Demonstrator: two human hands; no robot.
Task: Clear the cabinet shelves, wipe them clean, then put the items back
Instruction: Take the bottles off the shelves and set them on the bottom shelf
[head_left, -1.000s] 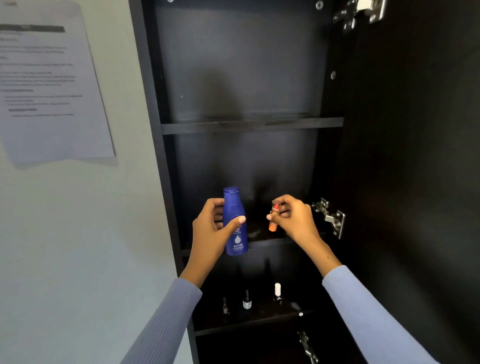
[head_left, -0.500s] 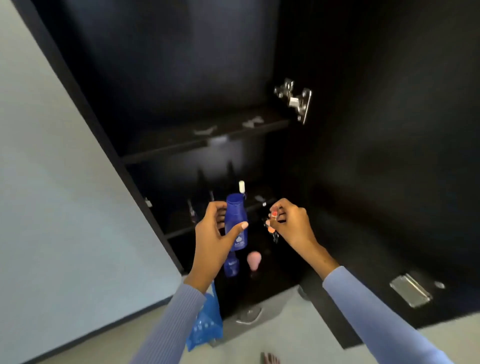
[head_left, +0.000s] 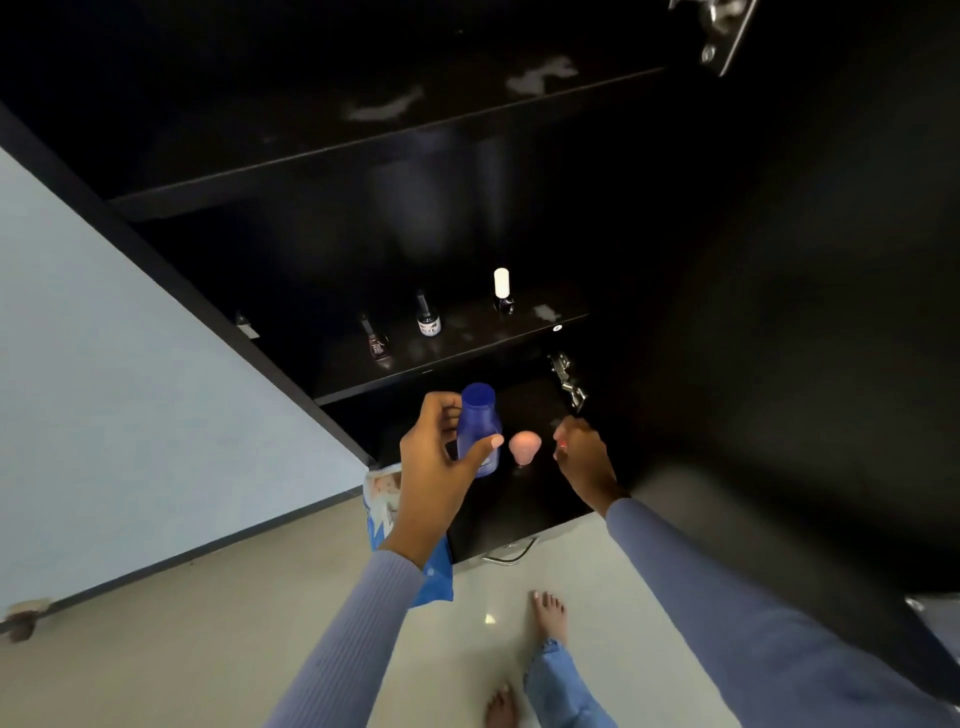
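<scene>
Left hand (head_left: 431, 462): mine, thumb and fingers wrapped round the blue bottle (head_left: 479, 428), held upright in front of the lowest compartment of the black cabinet (head_left: 779, 260). Right hand (head_left: 582, 457): fingers curled inward, a speck of orange-red at the fingertips; blurred, so I cannot tell what they grip. Pink sponge (head_left: 524, 447): on the cabinet floor, between my two hands, touching neither. Nail polish bottles, three, on the shelf (head_left: 467, 358) just above: dark one (head_left: 378, 343) at left, labelled one (head_left: 429, 319) in the middle, white-capped one (head_left: 502, 291) at right, all upright and apart. Blue-and-white bag (head_left: 384, 499): on the floor beside the cabinet's left corner, partly behind my left wrist. Bare feet (head_left: 548, 618): on the pale floor (head_left: 208, 623) below.
</scene>
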